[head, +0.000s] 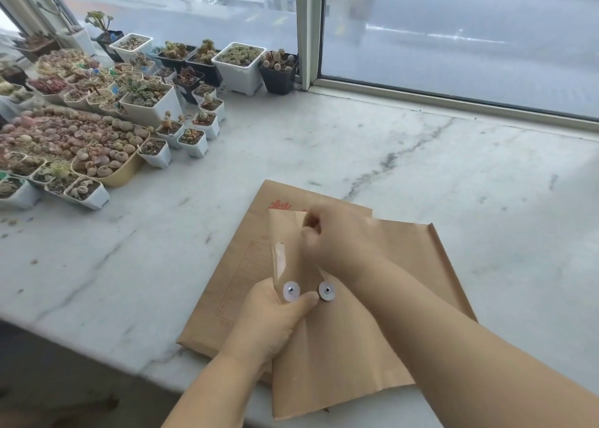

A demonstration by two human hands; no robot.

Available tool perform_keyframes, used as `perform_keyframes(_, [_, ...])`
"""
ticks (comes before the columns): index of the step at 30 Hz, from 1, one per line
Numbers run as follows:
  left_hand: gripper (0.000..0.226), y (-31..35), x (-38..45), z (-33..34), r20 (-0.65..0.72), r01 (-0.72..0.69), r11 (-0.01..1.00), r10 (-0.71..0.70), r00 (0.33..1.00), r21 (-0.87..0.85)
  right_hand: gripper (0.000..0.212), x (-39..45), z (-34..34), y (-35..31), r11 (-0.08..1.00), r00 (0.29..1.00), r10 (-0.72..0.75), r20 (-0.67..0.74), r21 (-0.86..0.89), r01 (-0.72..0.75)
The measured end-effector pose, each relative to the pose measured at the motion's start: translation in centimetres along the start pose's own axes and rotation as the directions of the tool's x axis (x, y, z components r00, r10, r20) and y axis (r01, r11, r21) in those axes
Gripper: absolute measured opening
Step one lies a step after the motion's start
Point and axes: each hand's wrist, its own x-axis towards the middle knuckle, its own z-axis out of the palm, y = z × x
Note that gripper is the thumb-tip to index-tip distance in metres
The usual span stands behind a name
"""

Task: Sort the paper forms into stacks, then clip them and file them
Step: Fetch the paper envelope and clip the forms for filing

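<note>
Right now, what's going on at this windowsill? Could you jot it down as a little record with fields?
Surface: white marble sill beside a window
Top envelope: brown kraft envelope with two round string-tie buttons
Underneath: second brown envelope with red print, lying flat
Left hand: left hand grips the top envelope at the buttons, thumb across them
Right hand: right hand pinches the envelope's flap edge
Nearby: many small succulent pots at left
Loose forms or clips: none visible

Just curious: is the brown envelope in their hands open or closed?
Open: the top envelope has its flap raised, its two round fasteners apart.
</note>
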Motion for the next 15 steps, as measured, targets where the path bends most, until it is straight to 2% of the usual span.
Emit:
perform_keyframes(2, [0.026,0.5,0.2,-0.3,0.057,-0.026,0.999,0.027,0.998,-0.026,0.013,-2.4,1.1,-1.9,0.975,0.979,-0.197,-0.047,-0.109,0.191])
perform_keyframes(3, [0.020,0.6,0.3,-0.6,0.102,-0.044,0.998,0.049,0.994,-0.050,0.009,-3.7,1.7,-2.2,0.943,0.947,-0.306,-0.101,-0.167,0.287])
perform_keyframes(5, [0.014,0.8,0.2,-1.2,0.205,-0.065,0.992,0.086,0.975,-0.110,0.003,-6.1,2.8,-1.4,0.872,0.838,-0.485,-0.250,-0.208,0.443])
perform_keyframes(6, [0.011,0.9,-0.1,-1.4,0.265,-0.051,0.988,0.088,0.960,-0.145,0.006,-7.1,3.2,-0.5,0.821,0.759,-0.571,-0.313,-0.240,0.519])
perform_keyframes(7, [0.013,0.7,-0.2,-1.7,0.320,-0.026,0.984,0.082,0.944,-0.177,0.009,-8.0,3.6,0.5,0.770,0.690,-0.638,-0.341,-0.285,0.571])
perform_keyframes(9, [0.017,0.3,-0.1,-2.3,0.344,0.048,0.970,0.038,0.938,-0.238,0.020,-9.8,4.2,2.3,0.718,0.622,-0.696,-0.359,-0.358,0.597])
perform_keyframes(12, [0.031,-0.3,0.7,-2.9,0.253,0.171,0.938,-0.094,0.963,-0.301,0.032,-11.9,5.6,6.0,0.717,0.629,-0.694,-0.351,-0.418,0.558])
perform_keyframes(15, [0.028,-0.3,0.5,-2.6,0.217,0.234,0.923,-0.172,0.961,-0.306,0.031,-12.9,5.0,10.2,0.724,0.678,-0.676,-0.288,-0.431,0.539])
